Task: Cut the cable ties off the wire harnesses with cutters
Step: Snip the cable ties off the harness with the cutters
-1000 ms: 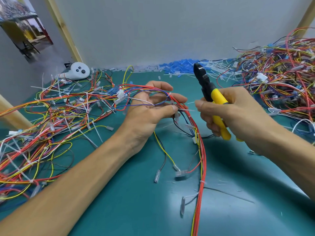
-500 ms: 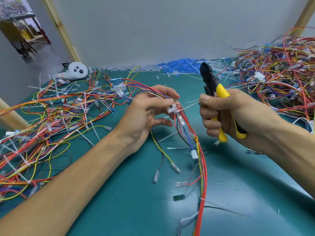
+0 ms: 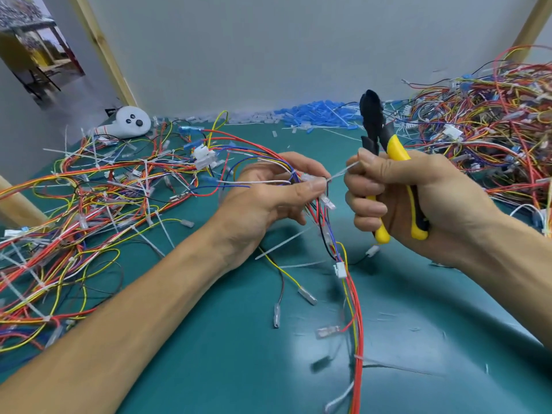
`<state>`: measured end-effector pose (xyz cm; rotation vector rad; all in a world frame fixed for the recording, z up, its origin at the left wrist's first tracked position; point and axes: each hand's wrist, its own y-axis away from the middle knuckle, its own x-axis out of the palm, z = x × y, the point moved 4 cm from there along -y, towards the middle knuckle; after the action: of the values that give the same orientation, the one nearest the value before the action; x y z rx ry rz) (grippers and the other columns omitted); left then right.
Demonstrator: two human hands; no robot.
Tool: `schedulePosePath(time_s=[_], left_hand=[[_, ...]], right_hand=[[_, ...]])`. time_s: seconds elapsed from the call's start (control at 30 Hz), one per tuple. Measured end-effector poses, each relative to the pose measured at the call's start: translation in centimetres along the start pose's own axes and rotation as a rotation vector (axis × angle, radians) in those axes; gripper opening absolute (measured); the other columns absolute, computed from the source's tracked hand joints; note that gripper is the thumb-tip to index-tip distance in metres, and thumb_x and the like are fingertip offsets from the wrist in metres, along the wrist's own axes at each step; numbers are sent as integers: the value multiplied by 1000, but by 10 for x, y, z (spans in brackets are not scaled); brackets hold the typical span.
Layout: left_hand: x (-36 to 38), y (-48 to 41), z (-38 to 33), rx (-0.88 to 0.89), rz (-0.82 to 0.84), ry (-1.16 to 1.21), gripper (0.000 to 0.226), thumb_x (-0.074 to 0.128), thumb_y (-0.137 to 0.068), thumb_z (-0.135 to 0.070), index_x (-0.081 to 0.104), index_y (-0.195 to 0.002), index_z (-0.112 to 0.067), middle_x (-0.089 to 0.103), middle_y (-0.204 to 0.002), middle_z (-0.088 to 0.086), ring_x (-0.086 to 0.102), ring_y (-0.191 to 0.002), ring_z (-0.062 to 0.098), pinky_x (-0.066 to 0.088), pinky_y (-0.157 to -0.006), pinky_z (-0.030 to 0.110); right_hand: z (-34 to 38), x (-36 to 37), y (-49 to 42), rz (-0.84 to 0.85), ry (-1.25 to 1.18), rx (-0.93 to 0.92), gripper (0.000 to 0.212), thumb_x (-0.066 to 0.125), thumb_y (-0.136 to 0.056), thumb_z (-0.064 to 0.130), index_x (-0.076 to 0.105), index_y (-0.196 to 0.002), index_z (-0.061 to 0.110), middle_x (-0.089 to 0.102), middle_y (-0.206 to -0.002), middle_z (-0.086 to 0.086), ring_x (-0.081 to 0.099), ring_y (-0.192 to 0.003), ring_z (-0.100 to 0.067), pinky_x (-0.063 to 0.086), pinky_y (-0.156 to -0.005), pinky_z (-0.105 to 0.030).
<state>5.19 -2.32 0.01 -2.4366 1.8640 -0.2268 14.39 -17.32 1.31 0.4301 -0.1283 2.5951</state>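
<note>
Now: left hand [image 3: 268,198] grip pinches limp, light harness [image 3: 316,204] at tie [image 3: 343,171] w/ stiff tail, mid-tabletop [image 3: 418,324]; right hand [image 3: 412,198] grip wraps cutters [image 3: 385,162], pinching tail—hold beside tie.

Head view, forward-down, close over hands [image 3: 343,201].

The table top [image 3: 209,369] is a glossy teal green, and the wall [image 3: 268,49] behind it a flat pale grey framed by light wooden posts [image 3: 104,52]. The cutters [image 3: 385,162] have a black head and yellow handles edged in black, while the wire harness [image 3: 343,243] runs mostly red with strands of yellow, blue, black and white — its connectors [image 3: 340,269] white or clear, the cable tie [image 3: 343,172] translucent white. Both wire heaps, left [image 3: 59,219] and right [image 3: 484,138], mix red, orange, yellow and blue; along the back lies a strip of bright blue bits [image 3: 313,116], and a white device [image 3: 133,122] shows dark buttons.
</note>
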Motion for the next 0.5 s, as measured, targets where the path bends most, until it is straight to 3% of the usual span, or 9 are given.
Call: schedulePosePath(time_s=[0.1,0.17,0.23,0.3,0.4,0.5], left_hand=[[-2,0,0,-6,-15,6,7,69,-83,-16,70,-88,-11,67,-77,3,61,-73,22,44,-68,35],[-2,1,-2,3,-3,36,11,67,-85,-16,73,-93,-11,63,-77,6,62,-68,17,45,-64,27],[-2,2,-4,13,16,54,19,66,-85,-16,76,-100,-10,51,-79,18,57,-70,21,44,-65,26],[-3,2,-5,12,11,67,15,66,-85,-17,78,-93,-12,51,-81,22,51,-75,30,42,-66,27],[-2,2,-4,2,-4,62,14,64,-86,-19,76,-80,-14,63,-80,9,55,-73,23,44,-66,24],[1,1,-3,-1,-19,38,15,63,-85,-21,64,-73,-12,59,-74,7,53,-67,19,36,-65,29]], right_hand=[[3,1,0,19,78,-53,26,58,-97,23,42,-79,15,33,-68,0,33,-54,-17,37,-49,-27],[3,2,1,29,114,-70,29,59,-99,21,41,-77,15,33,-68,0,33,-54,-18,38,-49,-27],[3,3,1,30,124,-71,29,59,-99,21,42,-76,15,32,-69,-1,33,-54,-18,38,-49,-27],[2,3,1,21,111,-61,28,57,-97,22,41,-76,15,32,-68,-1,32,-54,-18,37,-49,-27],[3,3,2,23,107,-66,26,57,-95,22,40,-77,15,33,-69,-1,32,-55,-18,36,-49,-27],[4,4,3,52,105,-89,27,59,-96,23,41,-78,14,34,-69,0,34,-55,-18,37,-50,-27]])
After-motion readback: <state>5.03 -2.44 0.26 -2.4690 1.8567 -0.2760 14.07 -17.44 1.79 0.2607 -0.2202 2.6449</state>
